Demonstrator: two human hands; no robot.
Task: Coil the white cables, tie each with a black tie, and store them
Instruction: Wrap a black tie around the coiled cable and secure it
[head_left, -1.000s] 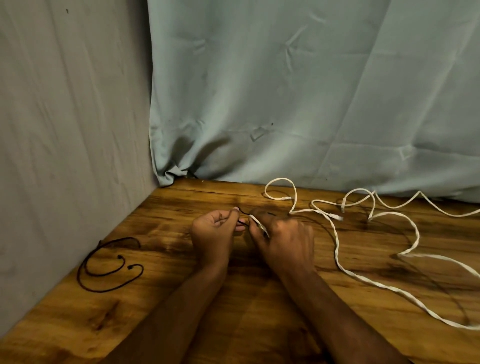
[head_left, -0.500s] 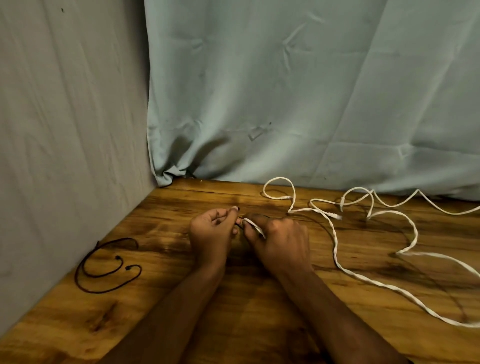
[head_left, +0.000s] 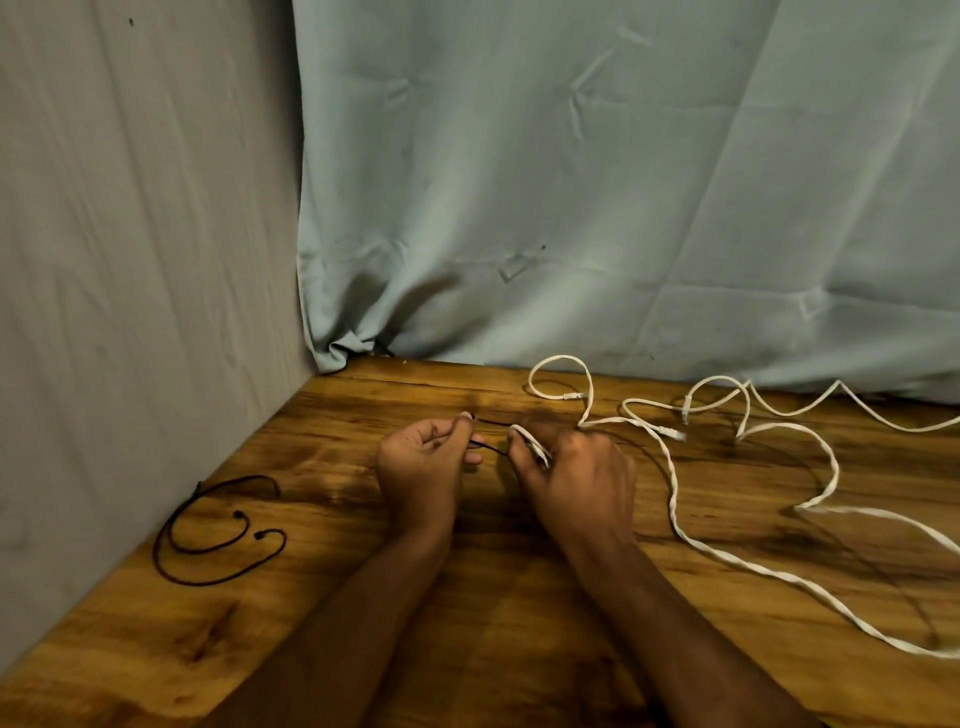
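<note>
White thin flexible cables (head_left: 675, 499) trail loose across the wooden bench (head_left: 519, 623), right of the fingers. The right hand (head_left: 576, 473) grips a small folded bundle of white cable (head_left: 532, 441); the left hand (head_left: 421, 467) pinches a thin black cord tie (head_left: 485, 448) stretched between both hands. Cable looks light, limp and springy, best held at the bundle's middle. Two more black ties (head_left: 218, 540) lie well left; a pale blue curtain (head_left: 623, 182) hangs behind

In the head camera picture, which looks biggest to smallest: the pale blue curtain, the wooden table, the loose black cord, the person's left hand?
1. Pale blue fabric curtain
2. Brown wooden table
3. Loose black cord and left hand: similar spread, too close to rank.
</note>
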